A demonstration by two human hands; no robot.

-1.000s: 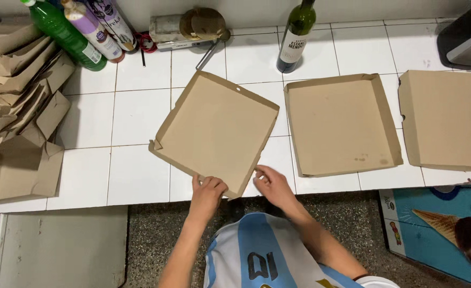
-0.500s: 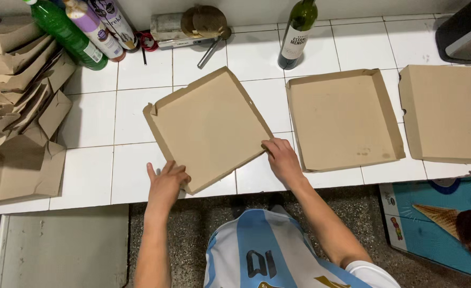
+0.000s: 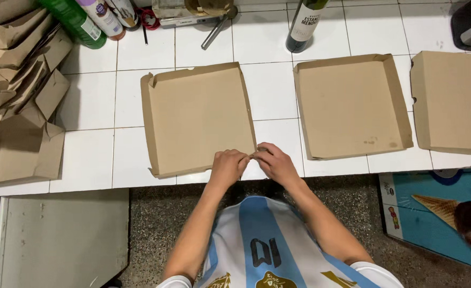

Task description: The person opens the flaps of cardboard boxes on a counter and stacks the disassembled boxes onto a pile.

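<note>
Box point(image 3: 195, 120) flat on tabletop point(image 3: 89, 101), open side up. Left hand point(image 3: 228, 164) and right hand point(image 3: 274, 161) meeting at box's near right corner, fingers pinched narrow on corner flap. Second box point(image 3: 352, 106) right of box, third point(image 3: 454, 101) further right. Bottle point(image 3: 304, 24) behind, between box and second box. Cardboard stack point(image 3: 17, 96) left of box.
</note>
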